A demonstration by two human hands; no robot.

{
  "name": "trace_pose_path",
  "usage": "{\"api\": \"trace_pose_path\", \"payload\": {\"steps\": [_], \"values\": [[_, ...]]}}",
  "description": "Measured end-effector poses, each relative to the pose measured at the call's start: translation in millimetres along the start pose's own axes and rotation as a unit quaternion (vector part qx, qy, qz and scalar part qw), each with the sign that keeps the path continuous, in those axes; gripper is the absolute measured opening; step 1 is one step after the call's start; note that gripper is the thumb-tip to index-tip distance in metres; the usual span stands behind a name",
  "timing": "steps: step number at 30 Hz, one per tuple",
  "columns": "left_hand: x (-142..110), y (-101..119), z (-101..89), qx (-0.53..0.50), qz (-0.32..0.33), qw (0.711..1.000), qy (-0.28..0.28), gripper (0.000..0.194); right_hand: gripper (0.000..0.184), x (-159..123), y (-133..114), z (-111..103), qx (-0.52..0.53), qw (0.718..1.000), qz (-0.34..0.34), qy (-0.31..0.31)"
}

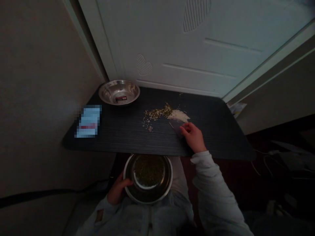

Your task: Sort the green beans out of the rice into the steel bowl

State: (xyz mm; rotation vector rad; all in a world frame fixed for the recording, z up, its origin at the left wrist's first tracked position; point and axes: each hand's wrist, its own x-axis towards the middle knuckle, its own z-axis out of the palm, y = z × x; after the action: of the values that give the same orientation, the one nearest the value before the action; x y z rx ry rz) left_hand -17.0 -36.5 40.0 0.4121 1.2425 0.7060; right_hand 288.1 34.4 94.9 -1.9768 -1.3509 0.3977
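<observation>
The right hand (194, 137) has thumb and fingers pinched on a thin, translucent flat piece (177, 128), just beside a mound of small white grains (179, 114) and scattered green and pale grains (157, 113) on the dark, wood-grained surface (118, 137). The left hand (117, 190) is clamped on a round, shiny steel bowl (168, 179) below the near edge. Short, low strokes should limit scattering; the bowl is best held level.

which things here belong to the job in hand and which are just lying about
Seemingly in use:
right hand, pinching a thin piece
grain pile
left hand, gripping the lower bowl
dark table

Seemingly lying about:
labelled bowl, untouched
blurred item
pale papery thing
</observation>
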Motion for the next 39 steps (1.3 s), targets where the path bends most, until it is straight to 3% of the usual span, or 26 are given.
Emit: {"api": "trace_pose_path", "payload": {"steps": [10, 17, 22, 28, 31, 39], "values": [[2, -4, -3.1, 0.014, 0.013, 1.000, -0.012, 0.067, 0.021, 31, 17, -19, -0.073, 0.996, -0.045, 0.011], [-1, -6, -2.6, -0.020, 0.025, 0.999, -0.023, 0.063, 0.026, 22, 21, -19, 0.017, 0.997, -0.063, 0.030], [-5, -3, 1.8, -0.027, 0.018, 0.999, -0.039, 0.062, 0.029, 8, 18, -13, 0.099, 0.993, -0.064, 0.025], [-9, -1, 5.5, -0.036, 0.021, 0.998, -0.052, 0.062, 0.027, -2, 2, 6, 0.157, 0.982, -0.088, -0.053], [-9, -2, 4.7, -0.040, 0.029, 0.998, -0.047, 0.062, 0.027, -4, -8, 15, 0.130, 0.982, -0.112, -0.080], [-5, -6, -0.6, -0.036, 0.028, 0.998, -0.047, 0.060, 0.025, -4, -19, 23, 0.030, 0.992, -0.109, -0.055]]}}
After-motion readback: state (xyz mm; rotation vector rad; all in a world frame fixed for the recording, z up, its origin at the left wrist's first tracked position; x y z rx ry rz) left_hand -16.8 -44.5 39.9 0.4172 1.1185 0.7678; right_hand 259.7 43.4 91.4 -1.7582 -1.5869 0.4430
